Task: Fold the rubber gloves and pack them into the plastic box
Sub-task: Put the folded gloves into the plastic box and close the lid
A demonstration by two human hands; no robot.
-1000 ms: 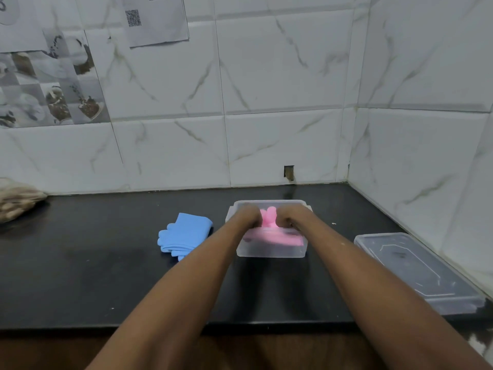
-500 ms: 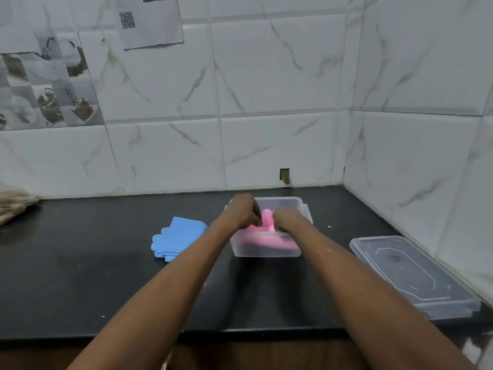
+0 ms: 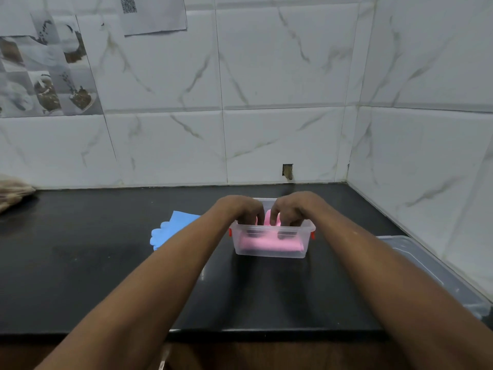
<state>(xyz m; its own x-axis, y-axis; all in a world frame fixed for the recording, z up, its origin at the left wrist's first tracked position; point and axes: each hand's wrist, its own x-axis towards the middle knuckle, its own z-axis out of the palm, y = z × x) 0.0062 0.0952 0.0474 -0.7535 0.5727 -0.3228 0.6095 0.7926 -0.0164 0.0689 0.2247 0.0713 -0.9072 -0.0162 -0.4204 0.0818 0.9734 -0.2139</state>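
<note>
A clear plastic box (image 3: 270, 251) with red clips stands on the black counter, right of centre. Folded pink rubber gloves (image 3: 269, 243) lie inside it. My left hand (image 3: 240, 209) and my right hand (image 3: 294, 208) reach into the box from above, fingers curled down and pressing on the pink gloves, whose finger ends stick up between the hands. Folded blue rubber gloves (image 3: 170, 229) lie on the counter just left of the box, partly hidden by my left forearm.
The box's clear lid (image 3: 432, 271) lies at the right by the side wall. A brownish cloth (image 3: 13, 192) sits at the far left. Tiled walls close the back and right. The counter's front edge (image 3: 266, 333) runs across below my forearms.
Both hands have stayed in the box and pushed the pink gloves lower. The camera has tilted, so the box now shows more from the side.
</note>
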